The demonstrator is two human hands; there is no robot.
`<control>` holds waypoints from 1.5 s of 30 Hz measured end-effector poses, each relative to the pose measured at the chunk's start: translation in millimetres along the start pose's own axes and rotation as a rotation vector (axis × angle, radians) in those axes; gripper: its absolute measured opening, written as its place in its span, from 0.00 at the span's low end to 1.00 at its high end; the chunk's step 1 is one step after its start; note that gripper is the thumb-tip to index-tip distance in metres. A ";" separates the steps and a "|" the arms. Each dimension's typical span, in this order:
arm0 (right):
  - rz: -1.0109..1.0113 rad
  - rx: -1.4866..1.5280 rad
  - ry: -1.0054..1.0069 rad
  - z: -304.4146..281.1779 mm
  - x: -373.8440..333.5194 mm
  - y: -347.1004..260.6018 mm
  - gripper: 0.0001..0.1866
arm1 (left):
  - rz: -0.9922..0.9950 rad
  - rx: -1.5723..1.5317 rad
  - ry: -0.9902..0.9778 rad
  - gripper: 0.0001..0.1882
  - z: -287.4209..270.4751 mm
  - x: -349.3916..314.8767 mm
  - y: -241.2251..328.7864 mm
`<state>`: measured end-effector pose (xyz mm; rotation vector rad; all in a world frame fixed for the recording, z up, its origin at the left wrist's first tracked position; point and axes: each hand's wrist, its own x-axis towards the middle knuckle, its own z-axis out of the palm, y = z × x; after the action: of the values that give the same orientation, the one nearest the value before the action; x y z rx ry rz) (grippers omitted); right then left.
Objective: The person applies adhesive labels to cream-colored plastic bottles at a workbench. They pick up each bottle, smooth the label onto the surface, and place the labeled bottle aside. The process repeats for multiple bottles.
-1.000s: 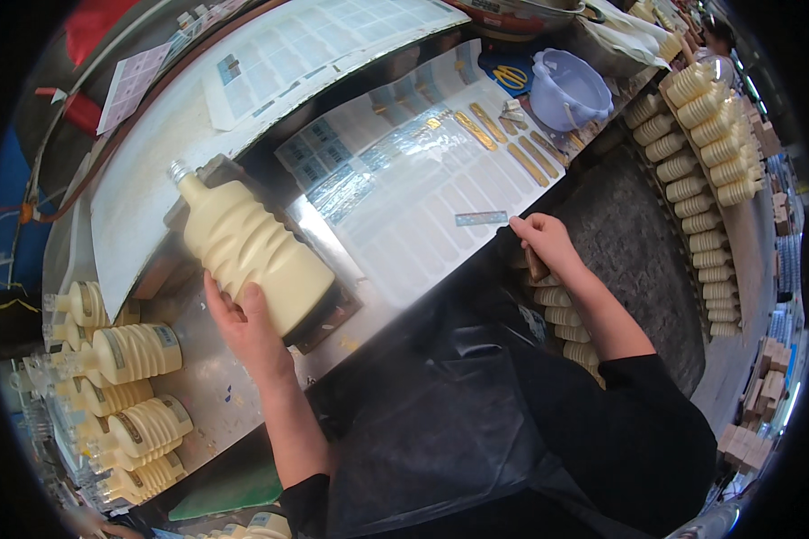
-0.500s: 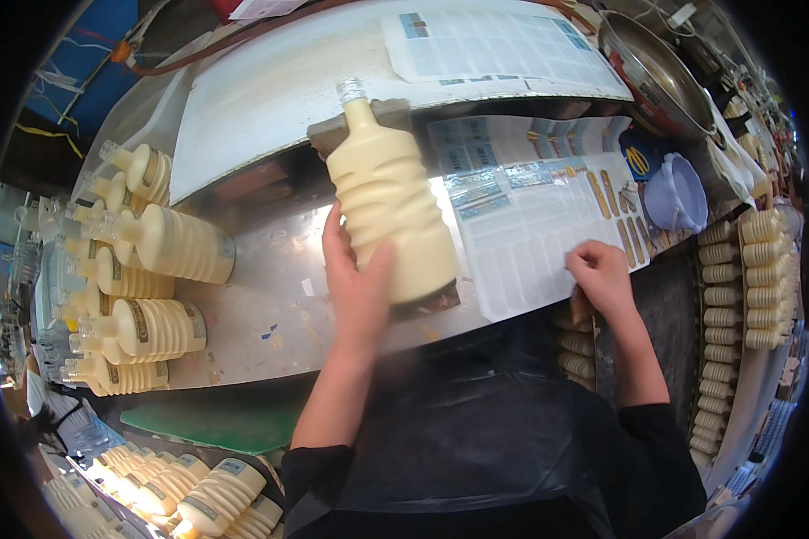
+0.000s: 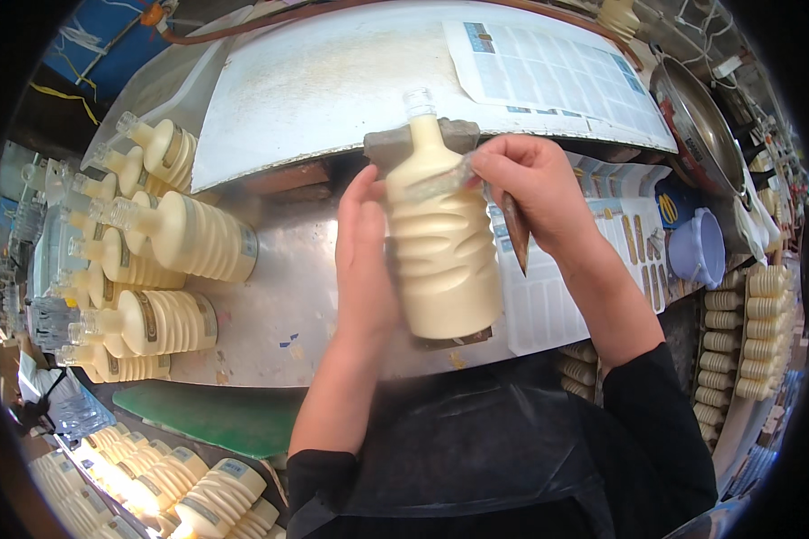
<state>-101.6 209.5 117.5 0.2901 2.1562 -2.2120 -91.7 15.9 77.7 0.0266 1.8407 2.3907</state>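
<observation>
A cream-coloured bottle (image 3: 447, 260) with wavy grooves and a clear neck lies in front of me, its upper part on a grey block (image 3: 382, 148). My left hand (image 3: 366, 256) is along its left side, fingers stretched upward, not wrapped round it. At the bottle's shoulder my right hand (image 3: 539, 184) pinches one end of a thin, partly see-through label strip (image 3: 436, 185), blurred, which stretches across the bottle. A brown pointed tool (image 3: 516, 235) also sticks down out of the right hand. Behind that forearm lies a sheet of labels (image 3: 539, 301), partly hidden.
Several cream bottles (image 3: 207, 238) lie stacked at the left, with more (image 3: 220, 494) at lower left. A raised white board (image 3: 333, 81) carries another label sheet (image 3: 557, 67). At the right are a purple bucket (image 3: 697, 247), a metal pan (image 3: 699, 121) and rows of bottles (image 3: 764, 332).
My right hand has moved from the label sheet to the bottle's shoulder, now with a label strip. My left hand has slid up the bottle's side and straightened. The whole view has shifted.
</observation>
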 end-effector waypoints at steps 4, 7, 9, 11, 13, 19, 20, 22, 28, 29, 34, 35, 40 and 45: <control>0.019 0.014 0.084 -1.7 -0.7 11.2 0.06 | 0.017 0.171 0.035 0.21 -0.1 24.3 -9.0; -0.028 0.047 0.097 -2.4 2.4 18.6 0.06 | 0.023 0.322 0.059 0.15 -0.2 34.9 -18.4; -0.012 0.061 0.103 -1.5 0.9 16.7 0.06 | -0.022 0.248 0.093 0.14 2.7 36.9 -16.0; 0.006 0.064 0.102 -1.4 0.1 15.8 0.06 | -0.064 0.087 0.091 0.15 0.7 36.9 -16.8; 0.025 0.058 0.099 -3.0 0.1 16.1 0.06 | -0.080 -0.028 0.083 0.16 -2.2 36.7 -18.6; -0.021 0.076 0.086 -9.3 2.9 27.4 0.06 | -0.052 0.062 0.080 0.17 -3.1 33.9 -22.3; -0.013 0.067 0.082 -10.5 2.1 27.6 0.06 | -0.050 0.037 0.075 0.17 -3.8 33.2 -23.2; 0.005 0.049 0.074 -12.7 -0.2 28.2 0.06 | -0.054 -0.016 0.071 0.18 -3.5 31.4 -23.1; 0.014 0.032 0.080 -14.7 0.4 31.3 0.06 | -0.063 -0.059 0.076 0.18 -2.4 30.9 -22.9; 0.015 0.032 0.083 -14.1 0.9 32.2 0.06 | -0.063 -0.057 0.080 0.18 -2.9 31.0 -24.3; 0.035 0.015 0.072 -14.4 4.1 37.6 0.06 | -0.075 -0.050 0.097 0.18 0.6 30.5 -21.1; 0.031 0.040 0.070 -15.8 6.8 42.0 0.06 | -0.076 -0.053 0.095 0.18 1.3 30.3 -20.2; 0.104 0.168 0.106 -25.3 17.2 51.8 0.08 | -0.067 -0.089 0.126 0.14 4.3 29.4 -17.8; 0.117 0.089 -0.031 -19.8 9.1 47.0 0.14 | -0.079 -0.158 0.093 0.15 1.8 28.2 -18.1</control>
<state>-101.0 228.5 69.3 0.3728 1.9748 -2.2354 -118.0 25.2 59.1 -0.1718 1.6496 2.5133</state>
